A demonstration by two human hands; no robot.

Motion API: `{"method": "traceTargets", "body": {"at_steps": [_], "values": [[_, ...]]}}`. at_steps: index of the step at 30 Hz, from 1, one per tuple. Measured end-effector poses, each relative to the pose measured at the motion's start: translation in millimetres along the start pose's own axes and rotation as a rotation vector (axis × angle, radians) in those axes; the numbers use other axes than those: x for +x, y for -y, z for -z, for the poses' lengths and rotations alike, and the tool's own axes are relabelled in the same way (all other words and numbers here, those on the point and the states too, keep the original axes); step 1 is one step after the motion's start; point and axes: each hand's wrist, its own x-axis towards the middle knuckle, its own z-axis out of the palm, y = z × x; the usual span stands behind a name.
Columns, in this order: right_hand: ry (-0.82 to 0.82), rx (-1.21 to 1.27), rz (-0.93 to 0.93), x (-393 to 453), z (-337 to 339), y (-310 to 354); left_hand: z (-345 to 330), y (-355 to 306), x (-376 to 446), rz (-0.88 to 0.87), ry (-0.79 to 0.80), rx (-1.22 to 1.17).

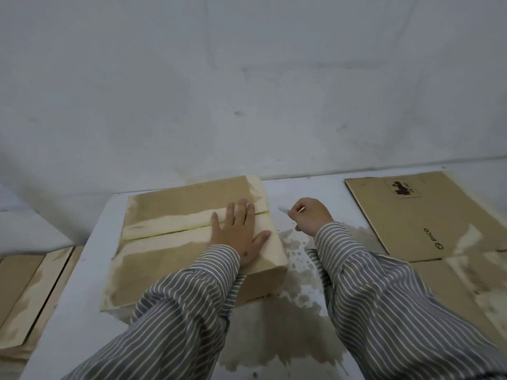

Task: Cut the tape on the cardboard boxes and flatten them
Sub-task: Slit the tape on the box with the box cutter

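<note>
pressing flat on the taped box (175,242), left hand (238,231); right hand (311,215) beside it, gripping perhaps a cutter (285,210)

left hand (239,231) — flat, fingers spread | right hand (310,216) — fingers curled in a grip

Stained white table (310,283), taped cardboard box (175,259) at centre, flattened cardboard (428,215) at right edge.
</note>
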Motion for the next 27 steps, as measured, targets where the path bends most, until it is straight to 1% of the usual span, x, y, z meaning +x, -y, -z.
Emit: {"method": "traceTargets", "body": {"at_steps": [2, 8, 13, 17, 27], "values": [[-0.023, -0.047, 0.017, 3, -4, 5, -2, 0, -1, 0.006, 0.004, 0.006], [0.026, 0.084, 0.046, 13, -13, 21, -4, 1, 0, 0.006, 0.008, 0.002], [0.067, 0.155, -0.005, 16, -13, 18, -6, 2, 0, -0.001, 0.02, -0.004], [0.083, 0.329, -0.071, 18, -13, 15, -6, 2, 0, -0.003, 0.023, -0.008], [0.155, 0.503, -0.165, 14, -9, 13, -6, 2, 0, 0.001, 0.028, -0.022]]}}
